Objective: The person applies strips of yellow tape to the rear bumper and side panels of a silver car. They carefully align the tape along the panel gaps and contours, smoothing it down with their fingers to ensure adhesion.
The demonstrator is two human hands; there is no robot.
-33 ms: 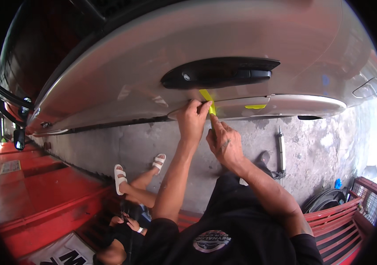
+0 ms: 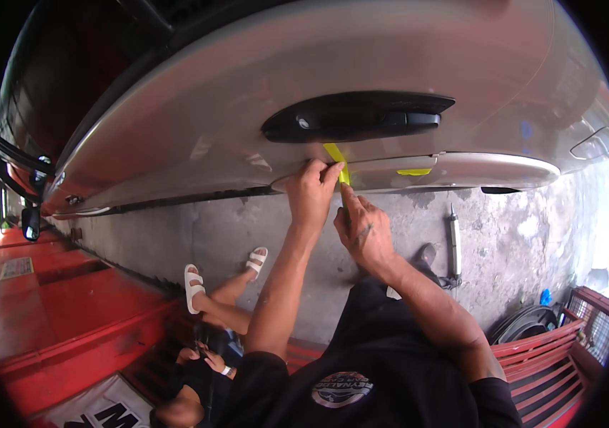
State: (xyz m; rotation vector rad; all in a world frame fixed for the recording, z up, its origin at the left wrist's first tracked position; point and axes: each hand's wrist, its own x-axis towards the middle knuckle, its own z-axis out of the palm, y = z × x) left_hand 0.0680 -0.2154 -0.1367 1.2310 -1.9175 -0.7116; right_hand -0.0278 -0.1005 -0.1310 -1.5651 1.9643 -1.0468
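Against the silver car door panel point(image 2: 247, 107), below its black recessed handle point(image 2: 358, 115), the left hand point(image 2: 311, 192) pinches a thin yellow tape strip point(image 2: 336, 158) at twelve o'clock — light, limp, sticky, probably best held by its free end — with the right hand point(image 2: 363, 230) loosely curled, forefinger pressing.

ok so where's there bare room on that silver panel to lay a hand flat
Bare patches on the silver panel: the broad stretch above the dark handle recess, and the run left of it. Crowded just under the recess, where the left hand and right hand pinch a yellow tape strip beside a second yellow piece.
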